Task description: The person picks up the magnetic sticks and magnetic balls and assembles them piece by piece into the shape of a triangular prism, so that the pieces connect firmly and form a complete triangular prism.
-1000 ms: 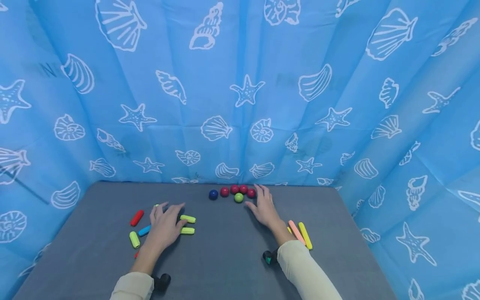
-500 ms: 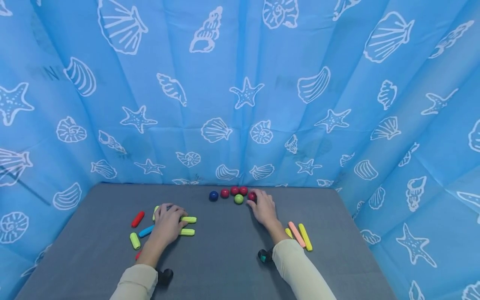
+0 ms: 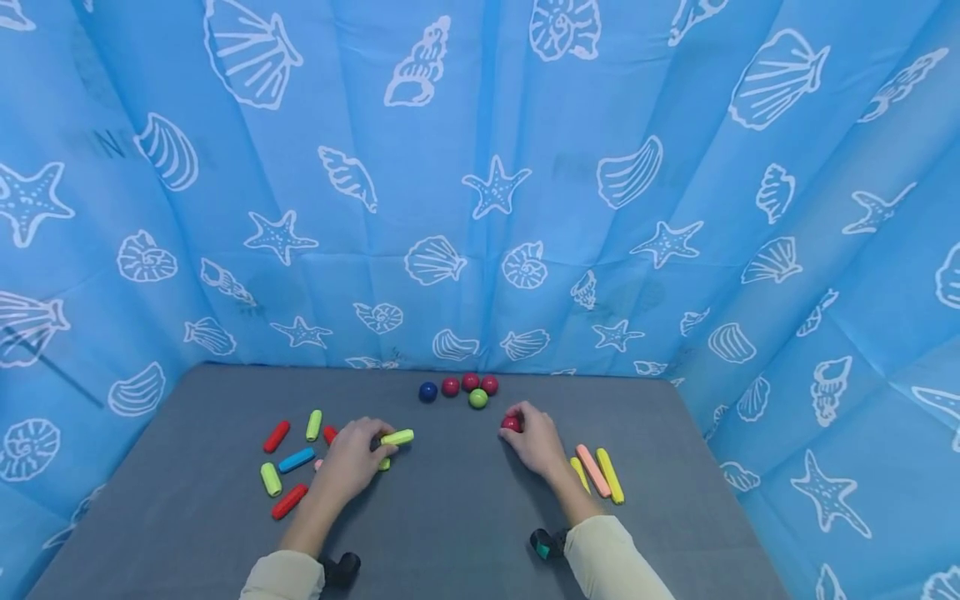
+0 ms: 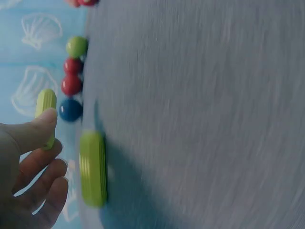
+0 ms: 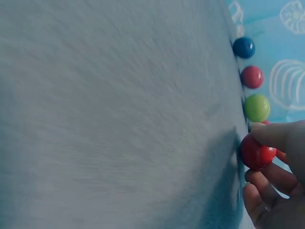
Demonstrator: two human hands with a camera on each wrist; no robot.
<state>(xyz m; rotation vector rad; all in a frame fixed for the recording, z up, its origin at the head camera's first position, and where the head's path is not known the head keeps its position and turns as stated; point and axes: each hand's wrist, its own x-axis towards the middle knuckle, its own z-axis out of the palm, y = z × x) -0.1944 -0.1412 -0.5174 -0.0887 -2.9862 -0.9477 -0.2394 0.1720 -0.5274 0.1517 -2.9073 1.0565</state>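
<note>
My left hand (image 3: 351, 458) pinches a short yellow-green ribbed stick (image 3: 399, 437) between thumb and fingers. In the left wrist view the held stick (image 4: 46, 101) is raised, and a second yellow-green stick (image 4: 93, 169) lies on the cloth beside it. That second stick is mostly covered by the hand in the head view. My right hand (image 3: 538, 442) holds a red ball (image 3: 511, 423) by thumb and fingertips, in front of the row of balls. The right wrist view shows this red ball (image 5: 257, 151) close up, with a green ball (image 5: 257, 108) beyond it.
A blue ball (image 3: 427, 392), several red balls (image 3: 450, 387) and the green ball sit along the back edge. Red, blue and yellow-green sticks (image 3: 297, 459) lie at left. Yellow and orange sticks (image 3: 592, 471) lie by the right forearm. A shell-print curtain (image 3: 480, 208) hangs behind.
My right hand reached the rightmost red ball, took hold of it and drew it back from the row. My left hand shifted right and picked up a yellow-green stick, uncovering others.
</note>
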